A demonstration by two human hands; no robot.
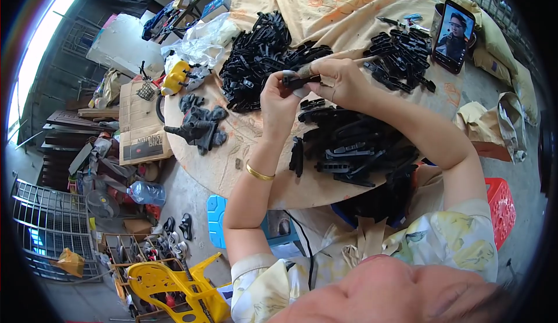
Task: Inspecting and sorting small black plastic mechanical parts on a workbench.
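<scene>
My left hand and my right hand meet above the round table and pinch a small black plastic piece between them. White wraps show on some fingertips. The fingers partly cover the piece, so its exact kind is hard to make out. Behind my left hand rises a big heap of black plastic pieces. Another pile of long black parts lies below my hands, near the table's front edge. A smaller black pile sits beyond my right hand.
A patterned cloth covers the table. Dark gloves lie at its left, and a phone stands upright at the far right. On the floor are a yellow chair, a blue stool and a red stool.
</scene>
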